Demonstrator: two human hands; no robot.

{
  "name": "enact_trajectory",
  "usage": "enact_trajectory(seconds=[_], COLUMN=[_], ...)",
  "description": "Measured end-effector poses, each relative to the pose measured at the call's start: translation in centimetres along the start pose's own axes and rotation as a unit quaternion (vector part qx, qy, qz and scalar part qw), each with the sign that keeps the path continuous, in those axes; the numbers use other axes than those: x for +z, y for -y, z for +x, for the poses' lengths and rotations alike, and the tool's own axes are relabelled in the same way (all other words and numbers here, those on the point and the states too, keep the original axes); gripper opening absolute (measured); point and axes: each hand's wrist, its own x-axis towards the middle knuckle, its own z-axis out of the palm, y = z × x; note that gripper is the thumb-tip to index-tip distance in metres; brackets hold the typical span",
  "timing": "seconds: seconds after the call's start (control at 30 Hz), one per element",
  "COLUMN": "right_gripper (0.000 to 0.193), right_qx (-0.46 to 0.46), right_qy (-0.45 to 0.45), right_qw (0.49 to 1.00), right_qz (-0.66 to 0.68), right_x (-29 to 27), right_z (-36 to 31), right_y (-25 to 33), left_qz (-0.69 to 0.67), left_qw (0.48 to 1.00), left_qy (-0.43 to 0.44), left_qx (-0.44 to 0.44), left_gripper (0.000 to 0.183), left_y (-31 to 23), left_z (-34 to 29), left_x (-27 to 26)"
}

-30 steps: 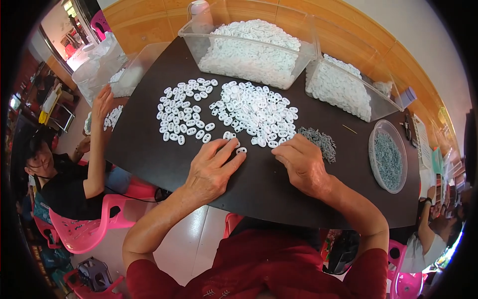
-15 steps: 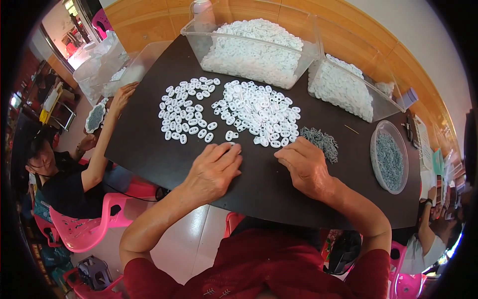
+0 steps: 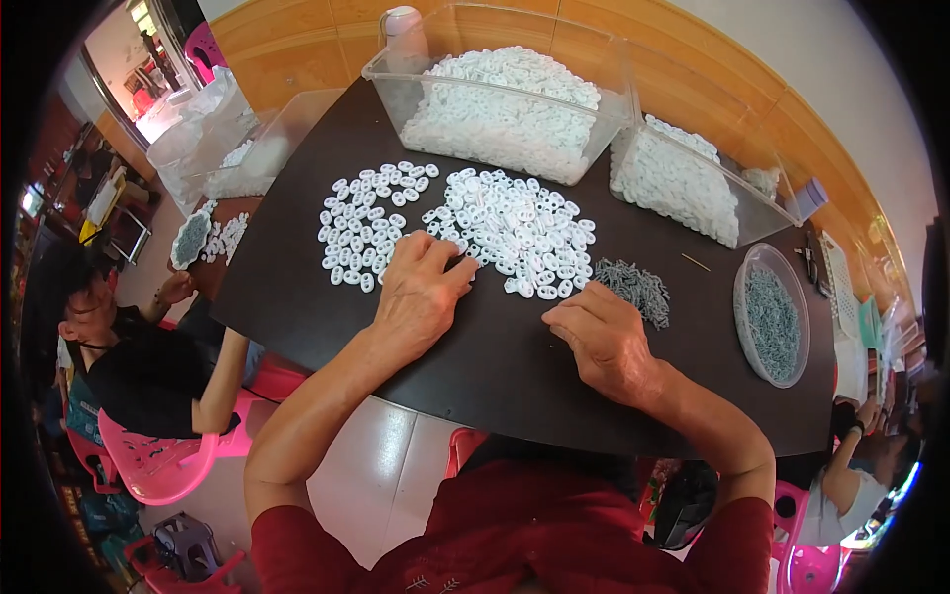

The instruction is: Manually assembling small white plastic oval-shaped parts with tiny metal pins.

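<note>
My left hand [image 3: 418, 299] reaches over the left-hand group of white oval two-holed plastic pieces [image 3: 348, 236], palm down, fingers bent and apart. Its fingertips are by the gap between that group and a heaped pile of the same pieces [image 3: 515, 220]; a few pieces lie partly under them. My right hand [image 3: 606, 342] is held low over the table, its fingers pinched together; what they hold, if anything, is hidden. Just beyond it lies a small heap of grey screw-like pieces [image 3: 638, 289].
Clear bins of white pieces [image 3: 495, 109] [image 3: 678, 178] stand along the back of the dark table [image 3: 475, 376]. On the right are a round tub of grey pieces [image 3: 772, 317] and a thin brass-coloured stick [image 3: 697, 262]. A co-worker [image 3: 148, 366] sits at left on a pink chair.
My left hand has moved away from me and slightly left, its fingers spreading over the white pieces. My right hand has hardly moved. The co-worker's raised arm has come down.
</note>
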Motion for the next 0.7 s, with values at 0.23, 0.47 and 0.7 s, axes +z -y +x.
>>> enact_trajectory(seconds=[0.23,0.47,0.7], right_gripper=[0.016,0.013,0.015], right_qx=[0.009,0.052,0.085], right_qy=[-0.011,0.001,0.012], right_qw=[1.000,0.998,0.996], right_qz=[0.007,0.029,0.010], right_x=[0.1,1.2,2.2], right_z=[-0.3,0.0,-0.4], right_y=[-0.2,-0.4,-0.4], left_qz=[-0.027,-0.068,-0.170], left_qw=[0.998,0.993,0.981], left_qy=[0.051,0.088,0.085], left_qx=[-0.009,-0.036,-0.036], left_gripper=[0.025,0.030,0.073], left_y=[0.1,-1.1,-4.0], left_z=[0.0,-0.4,-0.2], left_x=[0.7,0.7,0.8])
